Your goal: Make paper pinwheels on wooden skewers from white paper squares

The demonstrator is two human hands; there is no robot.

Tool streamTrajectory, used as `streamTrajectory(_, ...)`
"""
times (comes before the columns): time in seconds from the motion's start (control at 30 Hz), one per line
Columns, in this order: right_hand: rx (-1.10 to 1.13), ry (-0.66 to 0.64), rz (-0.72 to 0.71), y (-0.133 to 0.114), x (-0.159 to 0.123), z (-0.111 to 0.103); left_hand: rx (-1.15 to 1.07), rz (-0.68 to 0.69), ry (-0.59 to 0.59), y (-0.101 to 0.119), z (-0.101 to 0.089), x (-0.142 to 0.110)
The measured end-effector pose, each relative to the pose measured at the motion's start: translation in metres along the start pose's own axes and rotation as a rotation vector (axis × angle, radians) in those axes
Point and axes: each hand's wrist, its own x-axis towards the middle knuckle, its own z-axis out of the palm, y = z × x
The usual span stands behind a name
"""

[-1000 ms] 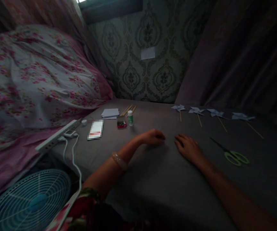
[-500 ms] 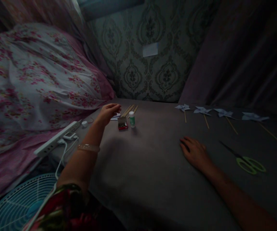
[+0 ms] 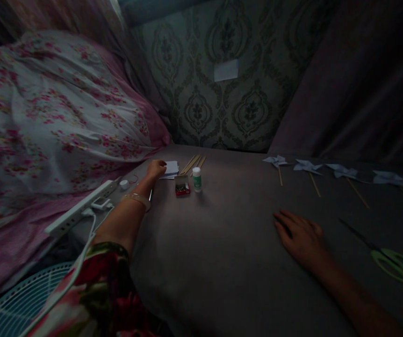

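Observation:
My left hand (image 3: 156, 168) reaches to the far left of the grey-covered surface (image 3: 222, 243). Its fingers are curled together at the left edge of a small stack of white paper (image 3: 171, 169); the fingertips are small and dim. Just right of the stack are a small open red box (image 3: 182, 186) with tiny pieces inside and a white-capped green glue bottle (image 3: 197, 179) standing upright. Several thin wooden sticks (image 3: 190, 164) lie behind them. My right hand (image 3: 301, 236) rests palm down, fingers apart and holding nothing. To its right lie scissors (image 3: 391, 262) with light green handles.
Several paper pinwheels (image 3: 345, 171) on sticks lie in a row at the back right. At the left edge are a white power strip (image 3: 78, 208) with plugged cables and a small white round object (image 3: 124, 185). A blue fan (image 3: 26, 299) stands below, near my left arm.
My left hand has come down from above the paper to its left edge, leaving more of the stack showing. My right hand stays flat on the surface. The view has shifted slightly.

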Motion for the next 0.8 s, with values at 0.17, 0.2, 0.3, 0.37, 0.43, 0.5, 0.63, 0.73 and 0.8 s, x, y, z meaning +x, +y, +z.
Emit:
streamTrajectory(0.17,0.016,0.010,-0.004,0.000,-0.001,-0.001,0.074,-0.004,-0.020,-0.003,0.010,0.019)
streamTrajectory(0.2,0.021,0.011,-0.006,0.001,-0.001,-0.001,0.086,-0.007,-0.027,-0.004,0.011,0.022)
streamTrajectory(0.3,0.029,0.008,-0.010,0.002,-0.001,0.000,0.115,-0.014,-0.043,-0.005,0.017,0.030)
streamTrajectory(0.37,0.028,0.004,-0.012,0.002,-0.001,0.000,0.132,-0.020,-0.055,-0.006,0.021,0.035)
streamTrajectory(0.43,0.022,0.001,-0.016,0.002,-0.001,-0.001,0.147,-0.025,-0.071,-0.008,0.024,0.037)
streamTrajectory(0.5,0.014,-0.002,-0.019,0.002,0.000,-0.001,0.163,-0.027,-0.084,-0.010,0.026,0.039)
streamTrajectory(0.63,0.006,0.000,-0.025,0.001,0.000,0.000,0.196,-0.031,-0.096,-0.013,0.028,0.039)
streamTrajectory(0.73,0.010,0.000,-0.027,0.001,0.000,-0.001,0.223,-0.034,-0.095,-0.012,0.029,0.039)
streamTrajectory(0.8,0.011,-0.003,-0.026,0.001,0.000,-0.001,0.239,-0.039,-0.095,-0.011,0.029,0.039)
